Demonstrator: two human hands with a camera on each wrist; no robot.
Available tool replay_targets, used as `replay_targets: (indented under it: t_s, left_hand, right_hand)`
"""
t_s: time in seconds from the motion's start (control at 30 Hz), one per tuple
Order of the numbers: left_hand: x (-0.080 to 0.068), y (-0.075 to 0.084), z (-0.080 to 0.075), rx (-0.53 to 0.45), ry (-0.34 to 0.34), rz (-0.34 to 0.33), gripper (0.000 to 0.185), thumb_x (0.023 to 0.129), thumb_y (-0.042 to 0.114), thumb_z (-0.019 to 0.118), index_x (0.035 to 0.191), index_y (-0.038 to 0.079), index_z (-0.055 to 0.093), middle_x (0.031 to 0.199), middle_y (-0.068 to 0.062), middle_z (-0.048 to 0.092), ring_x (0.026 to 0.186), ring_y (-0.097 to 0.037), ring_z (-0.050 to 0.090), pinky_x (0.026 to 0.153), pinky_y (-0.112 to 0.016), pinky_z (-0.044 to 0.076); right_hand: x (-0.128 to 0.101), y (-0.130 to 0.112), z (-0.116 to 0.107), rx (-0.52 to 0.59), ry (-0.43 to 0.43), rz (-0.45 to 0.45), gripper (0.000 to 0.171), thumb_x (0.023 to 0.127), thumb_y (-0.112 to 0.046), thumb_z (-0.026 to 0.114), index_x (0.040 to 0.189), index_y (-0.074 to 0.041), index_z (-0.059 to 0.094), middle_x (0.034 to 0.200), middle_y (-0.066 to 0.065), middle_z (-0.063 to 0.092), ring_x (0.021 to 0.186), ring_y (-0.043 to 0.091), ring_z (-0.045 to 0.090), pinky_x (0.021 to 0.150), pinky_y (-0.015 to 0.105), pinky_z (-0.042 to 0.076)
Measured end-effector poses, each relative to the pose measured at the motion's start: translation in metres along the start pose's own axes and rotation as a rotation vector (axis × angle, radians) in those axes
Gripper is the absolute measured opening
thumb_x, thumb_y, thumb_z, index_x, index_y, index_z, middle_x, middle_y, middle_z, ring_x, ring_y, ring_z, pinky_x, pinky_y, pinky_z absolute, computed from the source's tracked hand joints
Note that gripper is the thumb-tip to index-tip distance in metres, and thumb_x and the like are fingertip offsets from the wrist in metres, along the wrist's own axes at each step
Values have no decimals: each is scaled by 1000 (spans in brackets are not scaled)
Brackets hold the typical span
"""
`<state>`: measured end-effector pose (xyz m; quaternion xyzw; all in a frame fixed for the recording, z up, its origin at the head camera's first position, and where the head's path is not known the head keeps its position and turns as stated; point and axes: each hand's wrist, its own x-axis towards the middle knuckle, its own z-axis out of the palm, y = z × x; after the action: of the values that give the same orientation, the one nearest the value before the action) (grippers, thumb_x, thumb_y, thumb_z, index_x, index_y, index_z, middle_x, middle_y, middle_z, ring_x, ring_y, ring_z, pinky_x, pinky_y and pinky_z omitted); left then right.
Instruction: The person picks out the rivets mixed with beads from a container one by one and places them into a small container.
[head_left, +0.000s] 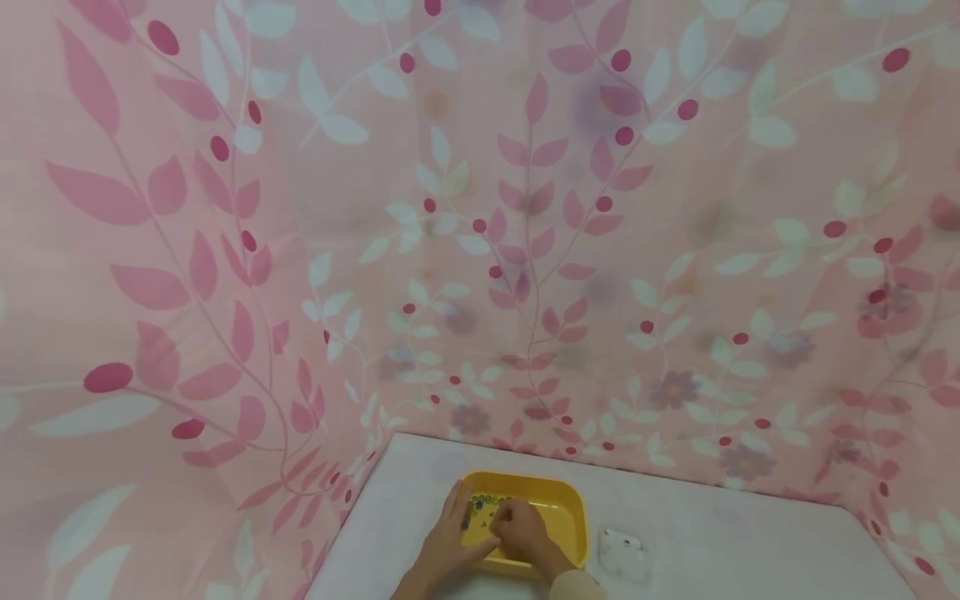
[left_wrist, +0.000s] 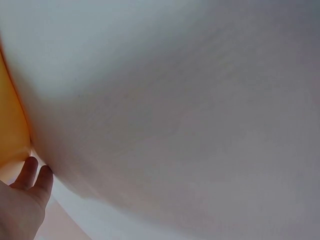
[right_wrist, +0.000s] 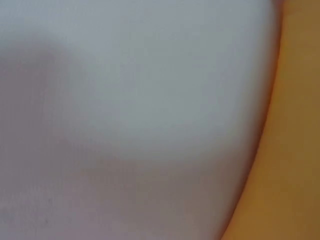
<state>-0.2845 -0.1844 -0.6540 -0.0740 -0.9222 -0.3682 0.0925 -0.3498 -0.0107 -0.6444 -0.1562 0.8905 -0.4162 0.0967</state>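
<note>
Both hands are working inside the yellow tray (head_left: 558, 508) near the table (head_left: 750, 542) edge: left hand (head_left: 450, 533) lying flat-fingered, right hand (head_left: 517, 527) curling over small beads (head_left: 483, 502), grip unclear. They're probably light, hard, rolling easily; pinching singly looks best

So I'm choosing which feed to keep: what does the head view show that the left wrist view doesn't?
Only the head view shows both hands, left hand and right hand, in the yellow tray, small beads, a white object beside it, and the pink leafy backdrop. Only the left wrist view shows the fingers close up against the tray's edge. Both show tray and white table.
</note>
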Motion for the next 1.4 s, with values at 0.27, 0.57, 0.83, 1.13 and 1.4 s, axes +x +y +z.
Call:
replay_targets:
  t_s: [0.27, 0.57, 0.83, 1.13, 1.4]
  left_hand:
    - [1, -5, 2, -26, -8, -22, 107, 79, 65, 71, 159, 14, 20, 165, -17, 15, 128, -43, 52, 83, -60, 54]
    - [-2, -1, 3, -44, -23, 15, 107, 82, 61, 71, 160, 13, 15, 164, -23, 13, 115, -40, 60, 62, -39, 56]
    - [-3, 2, 0, -33, -22, 17, 104, 83, 55, 73, 159, 12, 17, 163, -24, 14, 122, -47, 55, 68, -50, 58]
    - [-3, 1, -2, -31, -15, 23, 104, 84, 55, 72, 159, 8, 17, 164, -22, 12, 130, -50, 47, 84, -62, 54]
    - [-2, 0, -1, -19, -8, 28, 101, 82, 55, 73, 158, 10, 23, 164, -22, 14, 128, -52, 47, 82, -63, 54]
  right_hand:
    - [-7, -5, -6, 130, 15, -91, 6, 75, -3, 73, 80, -3, 71, 75, -1, 65, 71, 12, 56, 60, 26, 49]
    - [-18, -11, -19, 67, -2, -291, 3, 80, -5, 75, 80, -3, 73, 75, -1, 71, 69, 3, 59, 60, 22, 52]
    - [-24, -8, -37, 44, 9, -331, 2, 82, -3, 75, 83, -5, 74, 82, 3, 74, 72, 2, 62, 62, 20, 53]
    - [-35, -16, -70, 193, -38, -213, 15, 87, -14, 75, 93, 0, 73, 89, 5, 74, 71, 6, 63, 59, 21, 54]
    - [-41, -20, -90, 238, -14, -201, 12, 87, -9, 74, 92, 1, 74, 84, 5, 74, 61, 3, 58, 49, 17, 48]
